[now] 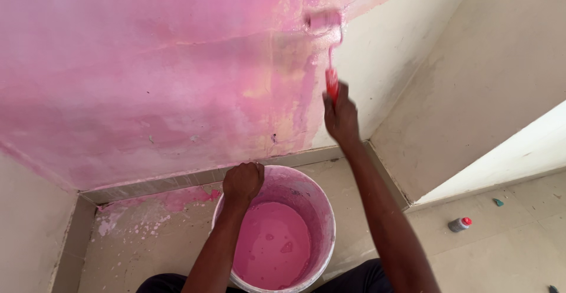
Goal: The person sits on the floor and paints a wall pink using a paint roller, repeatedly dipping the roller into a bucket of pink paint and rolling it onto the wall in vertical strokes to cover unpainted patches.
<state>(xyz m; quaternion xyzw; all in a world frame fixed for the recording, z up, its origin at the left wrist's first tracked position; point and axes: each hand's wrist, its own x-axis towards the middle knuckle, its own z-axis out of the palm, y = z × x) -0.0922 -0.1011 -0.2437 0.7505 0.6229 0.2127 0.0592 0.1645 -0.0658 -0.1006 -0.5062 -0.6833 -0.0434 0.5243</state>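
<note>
Head view: white plastic bucket of pink paint [321, 210] on floor at base of pink-coated wall [147, 75]. Left hand [242, 181] curled over bucket's far rim. Right hand [341, 118], above and right of bucket, clasps red-handled paint roller [326, 30]; roller head pressed on wall. Small grey bottle with red cap [459, 224] well right of bucket.

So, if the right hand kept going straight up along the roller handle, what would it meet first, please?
Probably the pink-painted wall: the right hand grips the red handle of a paint roller, whose head seems to rest against it already, though depth is unclear.
</note>
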